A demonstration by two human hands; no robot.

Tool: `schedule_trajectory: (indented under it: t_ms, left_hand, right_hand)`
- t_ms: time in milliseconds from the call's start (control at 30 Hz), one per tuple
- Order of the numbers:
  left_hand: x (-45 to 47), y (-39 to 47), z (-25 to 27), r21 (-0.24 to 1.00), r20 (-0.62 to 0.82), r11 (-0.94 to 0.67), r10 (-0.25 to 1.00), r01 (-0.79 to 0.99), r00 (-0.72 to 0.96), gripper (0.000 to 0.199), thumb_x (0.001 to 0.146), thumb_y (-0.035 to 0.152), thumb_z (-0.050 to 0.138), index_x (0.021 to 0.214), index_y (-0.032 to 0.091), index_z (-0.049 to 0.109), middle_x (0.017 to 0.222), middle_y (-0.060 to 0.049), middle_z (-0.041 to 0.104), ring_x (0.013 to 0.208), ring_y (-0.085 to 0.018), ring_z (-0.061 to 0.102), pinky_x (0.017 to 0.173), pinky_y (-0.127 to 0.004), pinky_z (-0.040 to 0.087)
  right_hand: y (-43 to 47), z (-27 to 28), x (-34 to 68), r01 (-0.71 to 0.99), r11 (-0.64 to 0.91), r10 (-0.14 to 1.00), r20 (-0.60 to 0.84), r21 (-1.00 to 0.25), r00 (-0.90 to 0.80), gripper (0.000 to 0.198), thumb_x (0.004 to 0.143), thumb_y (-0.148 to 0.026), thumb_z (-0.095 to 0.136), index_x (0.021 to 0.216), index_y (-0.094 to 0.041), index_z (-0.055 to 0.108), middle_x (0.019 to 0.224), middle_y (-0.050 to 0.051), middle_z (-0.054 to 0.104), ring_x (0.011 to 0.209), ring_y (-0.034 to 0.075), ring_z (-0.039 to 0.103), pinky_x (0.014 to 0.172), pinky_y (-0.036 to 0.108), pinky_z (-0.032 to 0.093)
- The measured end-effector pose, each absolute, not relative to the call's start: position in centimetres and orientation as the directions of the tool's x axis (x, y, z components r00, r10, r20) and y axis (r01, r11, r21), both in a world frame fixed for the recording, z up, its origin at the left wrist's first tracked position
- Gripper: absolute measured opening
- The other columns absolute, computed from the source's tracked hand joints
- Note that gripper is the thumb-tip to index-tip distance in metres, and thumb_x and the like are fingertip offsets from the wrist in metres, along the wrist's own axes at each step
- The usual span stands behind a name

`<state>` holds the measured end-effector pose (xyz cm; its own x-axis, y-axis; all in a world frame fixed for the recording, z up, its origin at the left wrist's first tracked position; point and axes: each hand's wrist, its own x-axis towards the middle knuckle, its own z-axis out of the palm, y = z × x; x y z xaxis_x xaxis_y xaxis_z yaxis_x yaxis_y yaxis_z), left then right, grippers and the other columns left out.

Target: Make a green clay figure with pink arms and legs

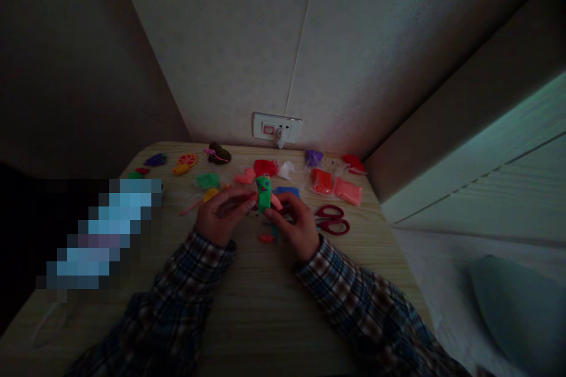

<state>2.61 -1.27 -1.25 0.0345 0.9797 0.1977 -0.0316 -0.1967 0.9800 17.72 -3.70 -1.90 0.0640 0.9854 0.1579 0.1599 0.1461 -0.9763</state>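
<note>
Above the middle of the table I hold up a small green clay figure [264,200] with a face on its upper part and pink pieces at its sides. The fingertips of my left hand [223,215] pinch its left side. On the right, my right hand [297,225] grips it low down, the thumb at its base and the fingers by the pink side piece. Red-handled scissors [332,225] lie just right of my right hand, their blades partly hidden by it. Beneath the hands sits a small orange-red piece [266,239] beside something blue.
Packets of coloured clay, among them an orange packet [321,181], a pink packet [348,190] and a purple packet [313,157], lie at the back right. Finished-looking shapes, including a brown piece [218,153], stand back left. A blurred-out device glows at left. Behind is a wall socket [276,127].
</note>
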Motion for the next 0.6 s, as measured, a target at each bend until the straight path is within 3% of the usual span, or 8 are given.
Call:
schedule_trajectory:
  t_ms: [433, 600]
  left_hand:
    - [2.65, -1.59, -1.44, 0.936, 0.329, -0.333, 0.943, 0.111, 0.057, 0.025, 0.072, 0.026, 0.072, 0.096, 0.019, 0.071, 0.099, -0.006, 0.075, 0.089, -0.021, 0.07, 0.081, -0.032, 0.058]
    - [2.63, -1.55, -1.57, 0.935, 0.324, -0.326, 0.945, 0.141, 0.039, 0.018, 0.073, 0.028, 0.071, 0.089, 0.019, 0.071, 0.095, -0.005, 0.075, 0.086, -0.021, 0.07, 0.079, -0.031, 0.059]
  right_hand:
    - [-3.53, -1.66, 17.9, 0.057, 0.086, 0.991, 0.091, -0.995, 0.095, 0.022, 0.071, -0.04, 0.067, 0.077, -0.021, 0.058, 0.07, -0.002, 0.061, 0.058, 0.013, 0.057, 0.054, 0.025, 0.044]
    - [-3.57, -1.63, 17.88, 0.059, 0.076, 0.992, 0.082, -0.995, 0.101, 0.023, 0.07, -0.04, 0.068, 0.077, -0.021, 0.058, 0.069, -0.002, 0.06, 0.057, 0.013, 0.055, 0.055, 0.026, 0.044]
